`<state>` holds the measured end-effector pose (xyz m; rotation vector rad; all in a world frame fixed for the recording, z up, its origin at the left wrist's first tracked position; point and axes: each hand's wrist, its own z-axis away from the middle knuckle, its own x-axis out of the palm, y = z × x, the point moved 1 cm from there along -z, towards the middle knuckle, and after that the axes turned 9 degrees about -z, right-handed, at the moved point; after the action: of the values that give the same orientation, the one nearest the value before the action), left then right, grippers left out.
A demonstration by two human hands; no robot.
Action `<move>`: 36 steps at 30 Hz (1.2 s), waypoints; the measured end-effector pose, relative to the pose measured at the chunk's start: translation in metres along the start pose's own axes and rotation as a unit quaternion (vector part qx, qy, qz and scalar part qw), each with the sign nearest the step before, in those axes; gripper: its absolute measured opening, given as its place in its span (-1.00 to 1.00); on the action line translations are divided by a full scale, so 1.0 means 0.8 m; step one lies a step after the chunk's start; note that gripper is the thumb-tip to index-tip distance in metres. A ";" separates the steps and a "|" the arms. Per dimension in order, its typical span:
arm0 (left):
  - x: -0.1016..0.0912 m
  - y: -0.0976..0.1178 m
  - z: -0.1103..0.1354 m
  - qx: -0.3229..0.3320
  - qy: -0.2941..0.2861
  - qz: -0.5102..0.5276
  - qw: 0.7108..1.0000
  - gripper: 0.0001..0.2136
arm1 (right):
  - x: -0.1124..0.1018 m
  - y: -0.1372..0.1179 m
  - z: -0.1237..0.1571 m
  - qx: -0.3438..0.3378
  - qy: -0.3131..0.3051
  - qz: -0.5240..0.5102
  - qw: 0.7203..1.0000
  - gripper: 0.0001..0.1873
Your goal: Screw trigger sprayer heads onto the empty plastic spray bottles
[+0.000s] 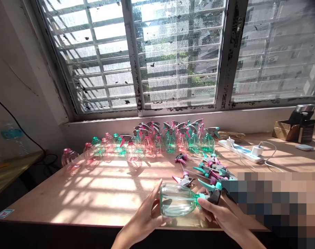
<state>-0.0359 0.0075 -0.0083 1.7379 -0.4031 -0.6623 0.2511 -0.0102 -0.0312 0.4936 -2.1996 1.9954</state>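
Observation:
A clear green spray bottle (177, 200) lies on its side between my hands near the table's front edge. My left hand (144, 214) is wrapped round the bottle's base. My right hand (214, 209) grips the teal and black trigger head (211, 193) at the bottle's neck. Just behind lies a loose pile of pink and teal trigger heads (211, 167) with dip tubes.
Several pink and green bottles (157, 140), some with trigger heads, stand along the back of the wooden table (95, 193) under a barred window. A white power strip (244, 152) with a plugged charger lies at the right. A cardboard box (285, 129) sits far right.

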 end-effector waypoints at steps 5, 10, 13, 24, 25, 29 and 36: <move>0.000 0.000 -0.001 0.004 0.002 -0.013 1.000 0.02 | 0.002 -0.002 0.002 0.001 -0.006 -0.010 1.000 -0.58; -0.002 -0.003 0.000 -0.011 0.024 -0.044 0.999 -0.03 | 0.000 0.001 0.003 -0.005 -0.007 -0.020 1.000 -0.62; -0.001 0.001 0.000 0.018 0.004 -0.012 1.000 -0.10 | -0.004 0.005 0.002 -0.005 0.000 -0.010 1.000 -0.64; 0.007 0.009 -0.002 0.009 0.005 0.058 0.998 0.04 | 0.003 -0.003 0.002 -0.006 -0.018 0.006 1.000 -0.59; 0.007 0.010 -0.002 0.012 0.004 0.051 0.999 0.00 | 0.003 -0.004 0.002 -0.005 -0.018 0.004 1.000 -0.59; 0.002 0.007 0.000 0.023 -0.001 0.015 1.000 -0.10 | -0.001 0.001 0.000 0.006 -0.005 0.013 1.000 -0.59; 0.005 0.006 -0.002 -0.004 0.004 0.033 0.999 0.09 | -0.003 0.003 0.000 0.005 -0.003 0.035 0.999 -0.57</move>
<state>-0.0314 0.0051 -0.0040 1.7120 -0.4508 -0.6081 0.2525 -0.0093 -0.0345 0.4296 -2.2406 2.0428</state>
